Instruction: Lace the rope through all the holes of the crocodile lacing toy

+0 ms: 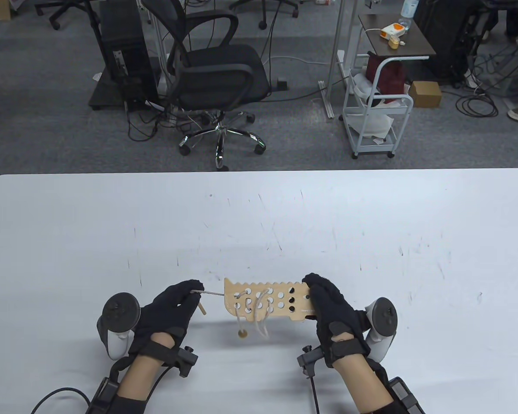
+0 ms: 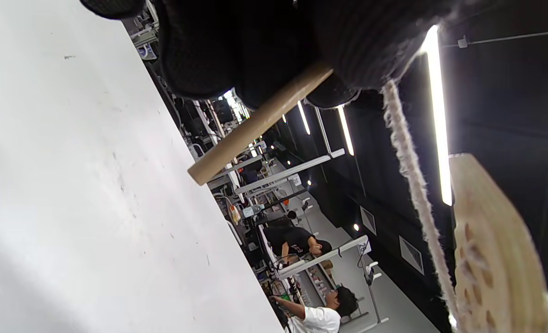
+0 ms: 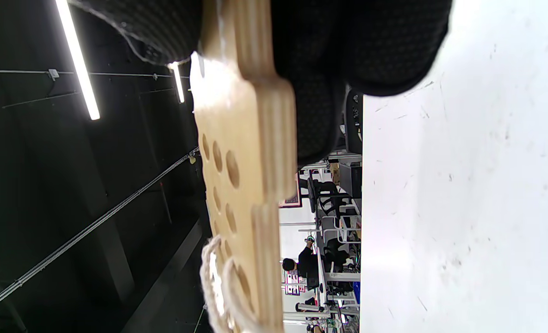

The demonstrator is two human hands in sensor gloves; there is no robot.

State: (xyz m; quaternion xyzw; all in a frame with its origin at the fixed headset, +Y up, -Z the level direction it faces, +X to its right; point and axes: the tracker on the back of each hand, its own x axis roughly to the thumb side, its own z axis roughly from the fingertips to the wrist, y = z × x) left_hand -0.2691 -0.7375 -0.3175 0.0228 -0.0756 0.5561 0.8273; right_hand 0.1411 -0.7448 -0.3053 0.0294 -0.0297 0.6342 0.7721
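The wooden crocodile lacing board (image 1: 267,300) hangs level above the white table (image 1: 259,224), near its front edge. My right hand (image 1: 328,302) grips the board's right end (image 3: 244,111). White rope (image 1: 213,294) runs taut from the board's left holes to my left hand (image 1: 185,297), which pinches it at the fingertips. The wooden threading stick (image 1: 201,307) juts down from that hand; in the left wrist view the stick (image 2: 255,125) and rope (image 2: 413,185) come out of the curled glove. Rope loops (image 1: 261,321) and a wooden bead (image 1: 241,333) dangle under the board. The right-hand holes (image 3: 225,169) hold no rope.
Beyond the table's far edge stand a black office chair (image 1: 216,73), a computer tower (image 1: 125,51) and a white cart (image 1: 375,108) on grey carpet. The table top shows only scuff marks.
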